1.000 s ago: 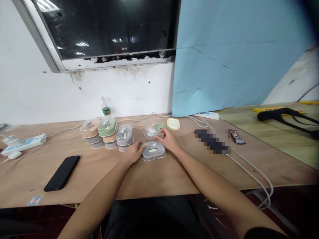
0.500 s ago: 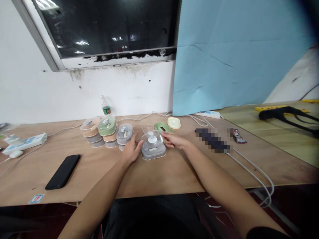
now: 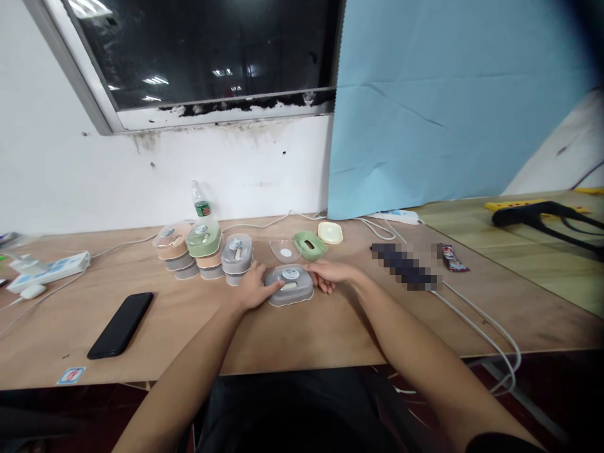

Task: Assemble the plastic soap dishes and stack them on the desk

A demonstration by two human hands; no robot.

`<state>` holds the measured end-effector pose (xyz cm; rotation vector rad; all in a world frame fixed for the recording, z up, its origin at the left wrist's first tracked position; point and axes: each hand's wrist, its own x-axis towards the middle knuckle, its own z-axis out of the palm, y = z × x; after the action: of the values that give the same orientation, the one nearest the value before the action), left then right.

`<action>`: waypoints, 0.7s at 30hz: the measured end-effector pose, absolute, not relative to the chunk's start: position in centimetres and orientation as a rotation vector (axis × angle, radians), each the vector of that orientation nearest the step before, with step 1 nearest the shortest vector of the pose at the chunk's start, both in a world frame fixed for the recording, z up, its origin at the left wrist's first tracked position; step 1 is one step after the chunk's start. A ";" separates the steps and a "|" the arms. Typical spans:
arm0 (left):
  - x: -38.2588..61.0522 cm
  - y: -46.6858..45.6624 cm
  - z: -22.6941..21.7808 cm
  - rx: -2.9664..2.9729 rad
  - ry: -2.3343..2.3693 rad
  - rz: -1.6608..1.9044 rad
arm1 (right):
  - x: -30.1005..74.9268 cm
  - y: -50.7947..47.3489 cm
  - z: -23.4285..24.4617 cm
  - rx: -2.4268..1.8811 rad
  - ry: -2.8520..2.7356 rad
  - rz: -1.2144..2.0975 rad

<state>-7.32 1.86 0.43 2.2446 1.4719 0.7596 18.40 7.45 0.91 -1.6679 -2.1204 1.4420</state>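
Note:
Flat on the table, a rounded grey box (image 3: 295, 293) with a clear lid and a round white sticker sits between my hands. My left hand (image 3: 255, 288) holds its left side, with the thumb over the lid. At the right back corner my right hand (image 3: 330, 274) grips the lid's edge, its lower fingers curled. Just behind lie a loose clear lid (image 3: 278, 244), a green piece with a dark slot (image 3: 317, 250) and a small cream tray (image 3: 329, 233). Left of my left hand stand stacked boxes: grey (image 3: 236, 247), green-topped (image 3: 204, 237) and peach-topped (image 3: 172, 241).
A black phone (image 3: 121, 325) lies at the front left, near a power strip (image 3: 50, 272). A plastic bottle (image 3: 200, 200) stands against the wall. To the right are a blurred dark object (image 3: 403, 267), a snack wrapper (image 3: 453, 258) and white cables (image 3: 481, 322).
The clear lid, tilted up at the back before, now lies down on the grey box. My left thumb has moved over it, and my right hand has come slightly lower.

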 end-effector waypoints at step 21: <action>-7.8 1.9 0.3 2.364 1.277 0.568 | 18.3 7.4 1.1 -1.570 -1.976 1.389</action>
<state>-7.83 1.89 0.28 2.3643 1.2766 0.5675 18.28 7.44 1.09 -1.5698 -1.9764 1.3893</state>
